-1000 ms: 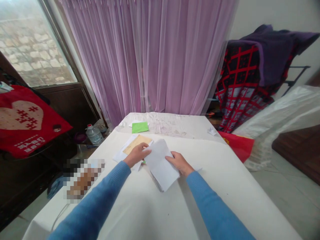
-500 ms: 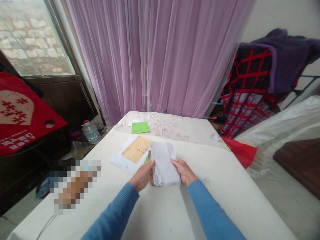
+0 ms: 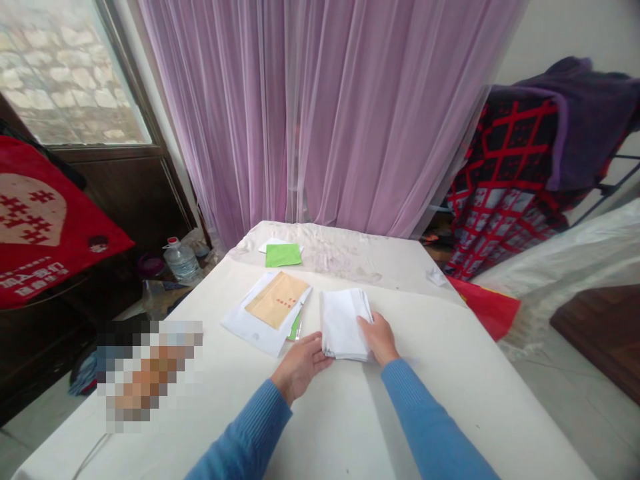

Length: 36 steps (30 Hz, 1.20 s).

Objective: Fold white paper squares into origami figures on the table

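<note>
A stack of white envelopes (image 3: 341,321) lies flat on the white table (image 3: 310,413). My right hand (image 3: 381,337) rests on the stack's right edge, fingers curled over it. My left hand (image 3: 301,363) lies on the table at the stack's near left corner, fingers stretched out and touching its edge. Left of the stack sits a brown envelope (image 3: 277,299) on top of a larger white sheet (image 3: 250,325), with a green slip (image 3: 296,326) poking out beneath.
A green paper (image 3: 283,255) lies at the table's far end beside a crumpled white scrap (image 3: 437,276). Purple curtains (image 3: 325,113) hang behind. A water bottle (image 3: 181,261) stands on the floor at left; a checked blanket (image 3: 505,187) hangs at right.
The stack, held tilted in both hands a second ago, has been squared and laid flat on the table. My left hand has let go and opened beside it.
</note>
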Motion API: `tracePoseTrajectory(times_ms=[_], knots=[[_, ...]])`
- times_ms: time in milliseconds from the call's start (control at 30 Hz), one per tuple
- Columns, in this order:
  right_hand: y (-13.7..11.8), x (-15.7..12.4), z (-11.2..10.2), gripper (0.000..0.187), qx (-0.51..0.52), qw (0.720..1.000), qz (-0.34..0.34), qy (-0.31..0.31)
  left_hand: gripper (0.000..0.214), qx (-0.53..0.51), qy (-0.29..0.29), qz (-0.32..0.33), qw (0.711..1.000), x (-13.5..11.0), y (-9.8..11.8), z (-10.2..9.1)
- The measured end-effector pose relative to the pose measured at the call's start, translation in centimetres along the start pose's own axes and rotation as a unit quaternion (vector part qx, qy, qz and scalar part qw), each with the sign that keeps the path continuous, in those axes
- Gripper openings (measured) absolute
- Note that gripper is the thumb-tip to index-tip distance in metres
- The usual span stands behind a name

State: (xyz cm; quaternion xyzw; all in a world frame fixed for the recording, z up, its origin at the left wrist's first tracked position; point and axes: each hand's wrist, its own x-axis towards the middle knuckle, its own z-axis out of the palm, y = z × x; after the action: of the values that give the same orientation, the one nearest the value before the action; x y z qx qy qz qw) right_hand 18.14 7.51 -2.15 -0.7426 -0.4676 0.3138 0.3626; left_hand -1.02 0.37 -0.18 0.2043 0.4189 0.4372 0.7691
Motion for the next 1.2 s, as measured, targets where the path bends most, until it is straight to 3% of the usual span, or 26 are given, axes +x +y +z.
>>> tracePoseTrajectory(times_ms=[133, 233, 300, 367, 500, 733, 833, 1000, 1200], knots=[[-0.5, -1.0, -0.4, 0.055, -0.102, 0.993, -0.057, 0.025, 0.021, 0.01, 0.032, -0.015, 0.999, -0.2, 0.5, 0.3], [-0.4, -2.4, -0.3, 0.053, -0.236, 0.954, -0.183, 0.033, 0.017, 0.023, 0.023, -0.022, 0.999, -0.2, 0.6, 0.3], [-0.1, -3.2, -0.2, 0.051, -0.289, 0.926, -0.242, 0.007, 0.016, 0.034, 0.014, -0.024, 0.999, -0.2, 0.5, 0.1], [0.2, -3.8, 0.0, 0.05, -0.318, 0.913, -0.255, -0.028, 0.021, 0.061, 0.02, -0.018, 0.998, 0.0, 0.3, 0.0], [0.5, -4.2, 0.5, 0.05, -0.356, 0.909, -0.21, -0.053, 0.044, 0.136, 0.063, 0.013, 0.989, 1.0, -0.4, 0.3], [0.6, -4.6, 0.9, 0.052, -0.352, 0.912, -0.205, -0.054, 0.039, 0.205, 0.103, 0.043, 0.972, 3.8, -1.6, 1.2], [0.7, -4.8, 0.3, 0.058, -0.341, 0.913, -0.204, -0.091, 0.038, 0.219, 0.114, 0.038, 0.968, 4.2, -1.5, 1.2], [0.9, -4.9, -1.3, 0.079, -0.317, 0.894, -0.275, -0.155, 0.033, 0.223, 0.103, 0.021, 0.969, 3.6, -0.4, 0.8], [1.2, -3.9, -1.7, 0.057, -0.193, 0.909, -0.307, -0.206, 0.019, 0.194, 0.062, 0.005, 0.979, 1.9, 1.1, 0.2]])
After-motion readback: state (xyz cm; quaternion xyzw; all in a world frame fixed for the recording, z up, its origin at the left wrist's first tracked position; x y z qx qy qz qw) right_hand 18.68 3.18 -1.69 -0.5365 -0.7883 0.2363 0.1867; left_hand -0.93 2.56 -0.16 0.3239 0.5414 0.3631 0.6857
